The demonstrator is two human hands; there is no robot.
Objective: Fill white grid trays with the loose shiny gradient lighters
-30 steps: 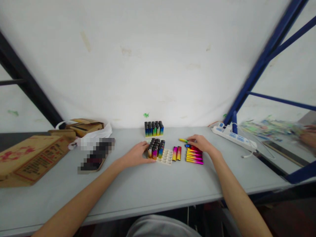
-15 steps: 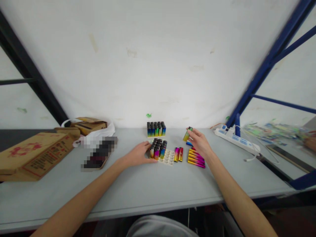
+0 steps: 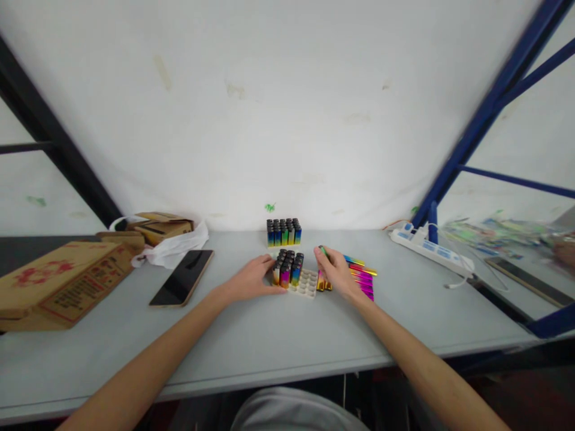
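A person's two bare hands work at a grey table (image 3: 251, 341). Picture a clock centred on the white tray (image 3: 306, 284), with 6 toward the wearer. Tubes with black tops and shiny colour-fade bodies, perhaps lighters, stand upright (image 3: 287, 267) over the tray's 9 o'clock side; vacant round hollows show toward 4. A second upright block (image 3: 284, 232) is at 12, near the wall.

The left hand (image 3: 251, 278), at 9, has thumb and fingers spread about the tray's corner; whether they press on it, I cannot tell. The right hand (image 3: 335, 269), at 2, pinches a green-ended tube (image 3: 322, 248) between thumb and fingertips, much of it hidden by the hand. Under that hand, partly covered, lie two loose tubes (image 3: 322, 284); a row of lying magenta tubes (image 3: 366, 281) is at 3.

To seat a tube neatly, I judge, it should be turned upright, held high on its body and lowered straight into a hollow next to the filled ones, without knocking its neighbours. The left hand would do well to keep the light-looking tray from sliding, with its fingers clear of the standing tubes.
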